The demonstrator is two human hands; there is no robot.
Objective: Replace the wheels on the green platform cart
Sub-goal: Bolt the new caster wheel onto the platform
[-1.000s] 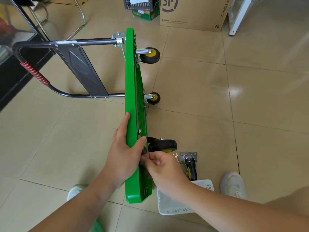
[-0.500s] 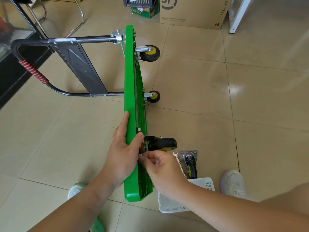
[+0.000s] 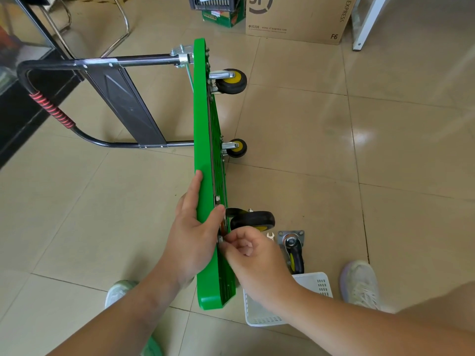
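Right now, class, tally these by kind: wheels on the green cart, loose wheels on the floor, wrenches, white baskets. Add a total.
Wheels on the cart: 3
Loose wheels on the floor: 1
Wrenches: 1
White baskets: 1
Total: 6

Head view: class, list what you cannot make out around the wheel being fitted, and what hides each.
All head view.
- What the right hand pinches at the green cart: hidden by its curled fingers.
- Wrench: only its head shows beyond that hand.
- White basket: contents covered by the right forearm.
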